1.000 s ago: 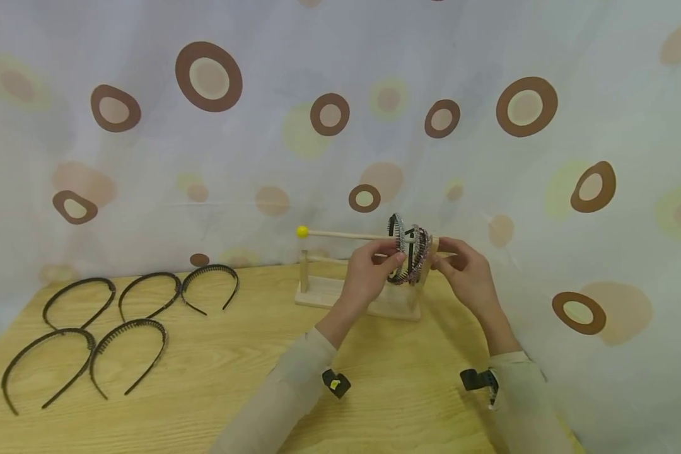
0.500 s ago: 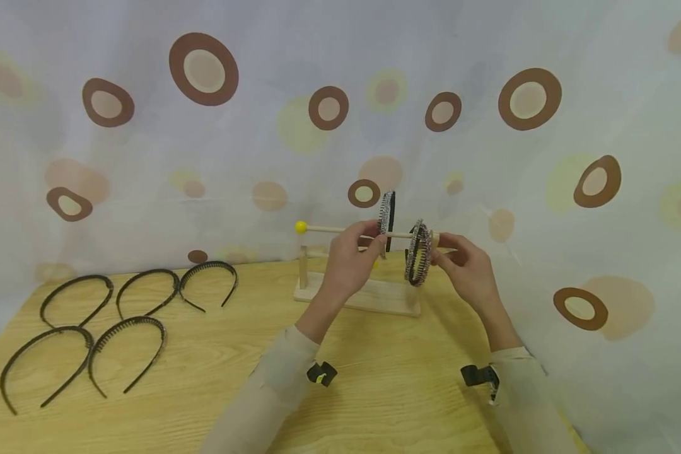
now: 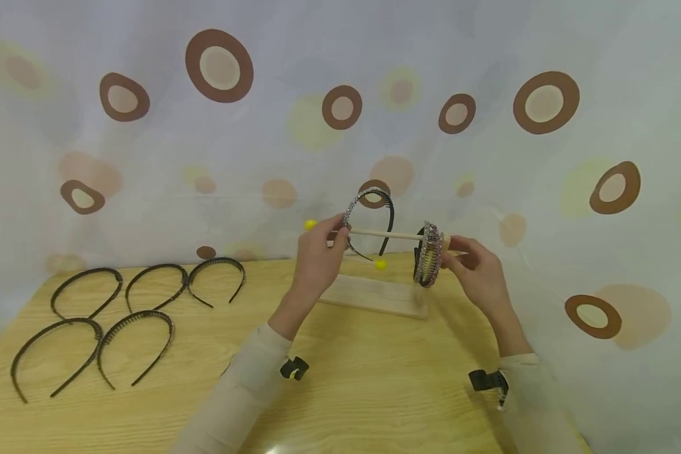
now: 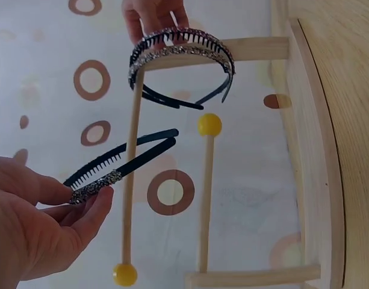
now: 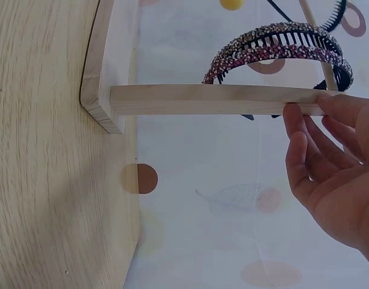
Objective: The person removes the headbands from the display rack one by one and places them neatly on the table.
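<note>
My left hand (image 3: 318, 258) pinches a silver-glitter headband (image 4: 95, 185) with black comb teeth. The upper rod (image 3: 397, 235) of a wooden stand passes between the headband's two arms. At the rod's right end hang a pink-glitter headband and a silver one, close together; the glittery headbands (image 5: 292, 36) show clearly in the right wrist view. My right hand (image 3: 479, 271) holds the top of the stand's post (image 5: 172, 99) between thumb and fingers. A yellow ball (image 4: 125, 274) caps the upper rod beside my left hand.
Several black headbands (image 3: 215, 261) lie on the wooden table (image 3: 374, 378) at the left. The stand's base (image 3: 374, 295) rests near the table's back edge. A lower rod with a yellow ball (image 3: 381, 264) sits beneath the upper one. A patterned curtain (image 3: 261, 139) hangs behind.
My left hand has drawn the silver headband leftward along the rod, away from the other hanging headbands, and turned it to face the camera. My right hand stays on the post.
</note>
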A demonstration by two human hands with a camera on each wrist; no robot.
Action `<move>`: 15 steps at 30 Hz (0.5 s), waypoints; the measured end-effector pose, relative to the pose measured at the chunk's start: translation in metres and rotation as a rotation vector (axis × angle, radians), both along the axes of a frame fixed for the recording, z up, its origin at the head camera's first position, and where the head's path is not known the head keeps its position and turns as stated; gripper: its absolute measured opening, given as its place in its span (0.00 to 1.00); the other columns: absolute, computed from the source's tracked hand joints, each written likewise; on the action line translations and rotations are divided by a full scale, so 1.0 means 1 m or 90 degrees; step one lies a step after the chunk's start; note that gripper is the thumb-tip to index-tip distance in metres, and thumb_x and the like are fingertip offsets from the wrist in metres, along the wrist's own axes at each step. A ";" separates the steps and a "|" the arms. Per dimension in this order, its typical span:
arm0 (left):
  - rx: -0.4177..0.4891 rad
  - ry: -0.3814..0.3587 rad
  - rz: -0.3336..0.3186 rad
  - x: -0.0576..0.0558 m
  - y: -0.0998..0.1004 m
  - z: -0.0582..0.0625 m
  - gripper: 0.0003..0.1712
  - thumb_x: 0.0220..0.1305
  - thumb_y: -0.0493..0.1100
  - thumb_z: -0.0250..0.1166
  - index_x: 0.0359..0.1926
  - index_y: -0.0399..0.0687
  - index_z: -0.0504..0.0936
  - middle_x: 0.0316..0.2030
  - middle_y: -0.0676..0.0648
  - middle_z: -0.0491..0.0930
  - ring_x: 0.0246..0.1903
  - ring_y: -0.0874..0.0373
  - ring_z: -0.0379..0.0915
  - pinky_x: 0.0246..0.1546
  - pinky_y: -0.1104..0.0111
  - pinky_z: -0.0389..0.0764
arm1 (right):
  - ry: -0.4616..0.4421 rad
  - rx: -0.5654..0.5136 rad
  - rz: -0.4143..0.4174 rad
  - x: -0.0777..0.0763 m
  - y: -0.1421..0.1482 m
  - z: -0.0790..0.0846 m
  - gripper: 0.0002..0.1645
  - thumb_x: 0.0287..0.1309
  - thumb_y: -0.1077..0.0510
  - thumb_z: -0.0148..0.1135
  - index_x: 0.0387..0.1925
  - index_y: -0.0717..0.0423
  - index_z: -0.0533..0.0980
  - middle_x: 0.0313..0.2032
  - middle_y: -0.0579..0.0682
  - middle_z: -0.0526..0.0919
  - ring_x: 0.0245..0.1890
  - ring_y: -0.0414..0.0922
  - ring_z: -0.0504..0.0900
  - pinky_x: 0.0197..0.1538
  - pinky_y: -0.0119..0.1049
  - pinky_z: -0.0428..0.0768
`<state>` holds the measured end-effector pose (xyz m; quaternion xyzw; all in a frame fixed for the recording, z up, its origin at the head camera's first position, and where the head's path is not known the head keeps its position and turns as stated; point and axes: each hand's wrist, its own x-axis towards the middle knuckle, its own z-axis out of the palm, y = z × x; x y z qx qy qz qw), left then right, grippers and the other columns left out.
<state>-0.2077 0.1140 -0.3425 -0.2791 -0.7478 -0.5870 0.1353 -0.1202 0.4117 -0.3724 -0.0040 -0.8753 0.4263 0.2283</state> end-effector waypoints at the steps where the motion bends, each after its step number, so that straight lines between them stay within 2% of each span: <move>1: 0.004 -0.001 0.006 -0.003 -0.004 -0.002 0.18 0.76 0.35 0.58 0.62 0.32 0.79 0.48 0.41 0.84 0.43 0.55 0.84 0.40 0.72 0.83 | -0.002 -0.002 -0.001 0.000 0.000 0.000 0.27 0.71 0.53 0.64 0.67 0.58 0.74 0.54 0.58 0.82 0.43 0.48 0.86 0.42 0.27 0.77; 6: 0.024 -0.011 0.029 -0.012 -0.025 -0.008 0.17 0.76 0.34 0.58 0.61 0.33 0.80 0.47 0.39 0.85 0.40 0.54 0.84 0.36 0.71 0.84 | -0.009 0.005 -0.005 -0.002 0.003 -0.005 0.30 0.71 0.48 0.64 0.68 0.55 0.73 0.53 0.57 0.83 0.44 0.46 0.86 0.44 0.29 0.78; 10: 0.044 -0.035 0.027 -0.018 -0.041 -0.011 0.17 0.75 0.33 0.58 0.60 0.33 0.80 0.49 0.39 0.83 0.40 0.50 0.85 0.36 0.69 0.85 | -0.011 0.017 -0.008 -0.002 0.002 -0.006 0.30 0.71 0.47 0.63 0.69 0.54 0.73 0.55 0.56 0.81 0.43 0.43 0.86 0.44 0.30 0.77; 15: 0.097 -0.074 0.024 -0.024 -0.057 -0.014 0.16 0.74 0.31 0.59 0.59 0.31 0.79 0.51 0.38 0.80 0.41 0.44 0.84 0.38 0.66 0.86 | -0.009 0.025 -0.007 -0.002 0.003 -0.005 0.30 0.72 0.48 0.63 0.70 0.55 0.72 0.57 0.56 0.80 0.43 0.40 0.86 0.44 0.28 0.77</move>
